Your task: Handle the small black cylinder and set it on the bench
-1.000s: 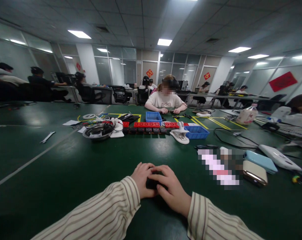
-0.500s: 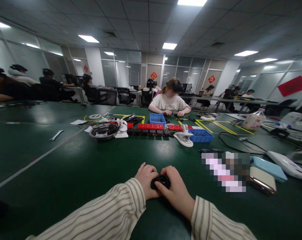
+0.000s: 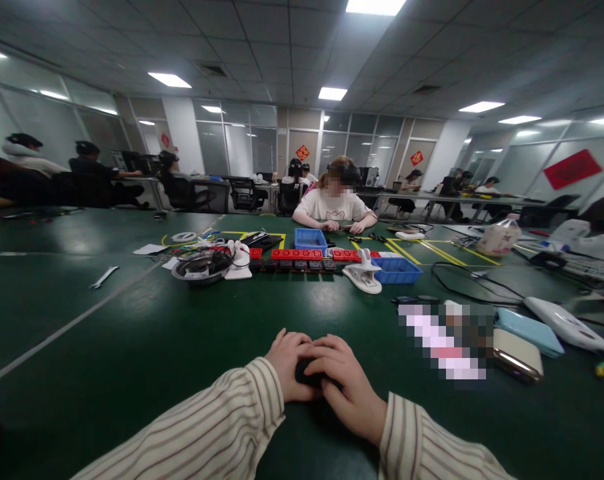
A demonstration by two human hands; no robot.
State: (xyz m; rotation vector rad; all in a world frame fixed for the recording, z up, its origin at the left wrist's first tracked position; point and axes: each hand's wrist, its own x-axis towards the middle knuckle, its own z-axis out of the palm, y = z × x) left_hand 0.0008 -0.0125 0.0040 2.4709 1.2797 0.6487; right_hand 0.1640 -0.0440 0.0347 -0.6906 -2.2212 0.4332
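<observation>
A small, dark rounded object (image 3: 307, 375) lies between my two hands, just above or on the green table; its exact kind cannot be made out. My left hand (image 3: 287, 363) is closed around its left side, thumb below. From the right, my right hand (image 3: 351, 385) curls over it, with fingers across the top reaching the left hand's fingers. Most of the object is hidden beneath these fingers. Both forearms wear striped cream sleeves.
Ahead stand a metal bowl (image 3: 197, 275) of cables, red and black strips (image 3: 302, 260), white clip stands (image 3: 365, 273) and blue bins (image 3: 397, 270). A wrench (image 3: 104, 277) lies left. Phones or power banks (image 3: 519, 357) are at right. A person (image 3: 335, 203) sits opposite.
My right fingers have stretched over the top of the dark object, covering more of it, where before its shiny top showed beside my right thumb. The view has shifted slightly.
</observation>
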